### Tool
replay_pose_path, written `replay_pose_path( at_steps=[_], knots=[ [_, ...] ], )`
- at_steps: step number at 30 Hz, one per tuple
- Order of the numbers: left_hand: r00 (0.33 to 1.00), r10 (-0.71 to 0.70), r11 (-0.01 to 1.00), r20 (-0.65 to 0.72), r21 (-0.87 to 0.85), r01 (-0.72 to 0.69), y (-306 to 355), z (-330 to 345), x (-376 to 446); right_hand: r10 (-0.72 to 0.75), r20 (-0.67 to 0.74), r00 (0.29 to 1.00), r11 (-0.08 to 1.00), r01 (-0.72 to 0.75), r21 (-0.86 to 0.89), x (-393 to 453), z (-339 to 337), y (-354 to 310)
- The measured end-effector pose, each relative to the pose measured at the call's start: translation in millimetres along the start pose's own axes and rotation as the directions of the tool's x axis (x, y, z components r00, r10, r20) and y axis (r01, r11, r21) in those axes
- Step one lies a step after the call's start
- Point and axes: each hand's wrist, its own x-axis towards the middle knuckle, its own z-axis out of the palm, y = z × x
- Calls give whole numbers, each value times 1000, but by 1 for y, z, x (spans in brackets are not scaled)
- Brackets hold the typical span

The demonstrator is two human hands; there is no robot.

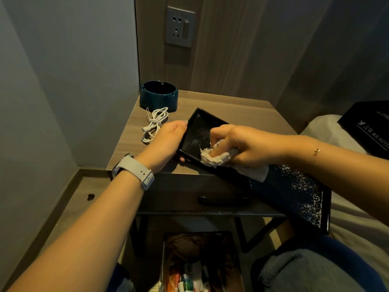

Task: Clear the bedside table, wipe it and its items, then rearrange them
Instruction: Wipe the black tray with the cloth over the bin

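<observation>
Now my left hand (168,142) grips the far-left edge of the black tray (294,192), which lies slanted across the bench's (221,104) front right corner, overhanging it. My right hand (242,146) pinches a white cloth (219,158) against the tray's surface. At the bench's back left corner sit a dark ashtray (158,95) and a coiled white cable (154,125).
</observation>
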Motion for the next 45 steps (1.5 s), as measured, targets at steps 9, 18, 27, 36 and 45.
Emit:
replay_pose_path(
  at_steps=[9, 18, 27, 36, 45],
  knots=[
    [998, 31, 996, -54, 82, -26, 3, 5, -2, 438, -470, 766, 891, -304, 336, -1, -31, 13],
    [999, -30, 997, -34, 67, 32, 2, 4, 3, 356, -604, 713, 839, -529, -129, 69, 14, -8],
    [997, -74, 996, -24, 50, 75, 3, 4, 4, 427, -376, 822, 902, -418, 109, 78, 4, 3],
    [999, -47, 994, 8, 96, 46, 2, 4, 3, 175, -551, 816, 797, -446, -407, 78, 18, 5],
    [997, -61, 990, 36, 130, 56, 4, 7, 0, 118, -128, 985, 784, -171, -596, 61, -15, 10]
  ],
)
